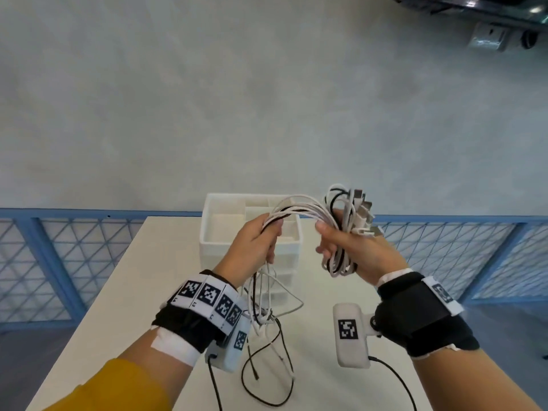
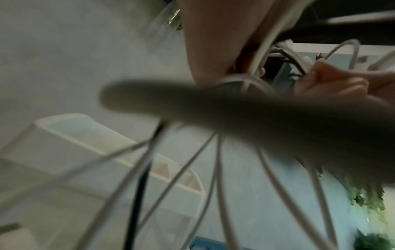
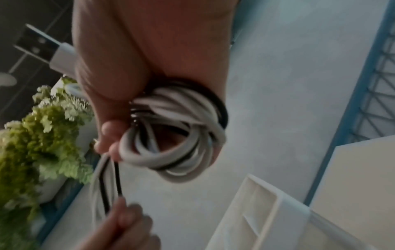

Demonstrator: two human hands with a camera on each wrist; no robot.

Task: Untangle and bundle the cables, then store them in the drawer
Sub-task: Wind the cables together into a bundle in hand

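A coil of white and black cables (image 1: 344,232) is wound round my right hand (image 1: 347,244), which grips it above the table; several USB plugs (image 1: 363,212) stick up at its far side. In the right wrist view the coil (image 3: 181,135) loops under the palm. From the coil a run of strands (image 1: 296,210) arcs left to my left hand (image 1: 261,241), which pinches them. Below that hand the loose ends (image 1: 267,318) hang to the table in a tangle. The left wrist view shows the hanging strands (image 2: 218,169) close up and blurred.
A white drawer organiser (image 1: 225,232) with an open compartment tray on top stands at the far middle of the white table (image 1: 124,292), behind my hands. A blue mesh railing (image 1: 59,256) runs beyond the table. Green and white flowers (image 3: 42,126) show in the right wrist view.
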